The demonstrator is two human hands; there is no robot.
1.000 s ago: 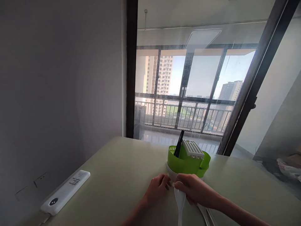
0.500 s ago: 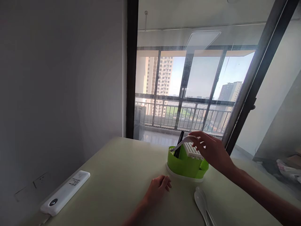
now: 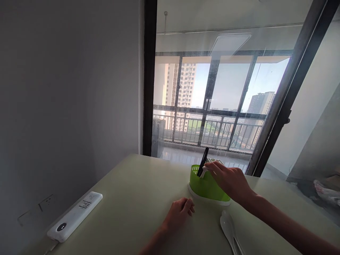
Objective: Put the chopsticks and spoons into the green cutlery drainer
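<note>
A green utensil holder [image 3: 205, 186] on a white base stands on the pale table [image 3: 132, 198]. A black utensil [image 3: 203, 162] sticks up out of it. My right hand [image 3: 228, 180] reaches over the holder's rim, fingers pinched on a white spoon whose end [image 3: 204, 172] dips into the holder. My left hand [image 3: 178, 212] rests on the table just in front of the holder, fingers loosely curled, holding nothing. White spoons [image 3: 228, 228] lie on the table to the right of my left hand.
A white power bank [image 3: 75, 216] with a cable lies near the table's left edge, by the grey wall. Behind the table stands a glass sliding door [image 3: 212, 99] with a dark frame, and a balcony beyond it.
My right hand lifted a white spoon from the table, carried it up over the holder, and now lowers it into the holder. My left hand has stayed put.
</note>
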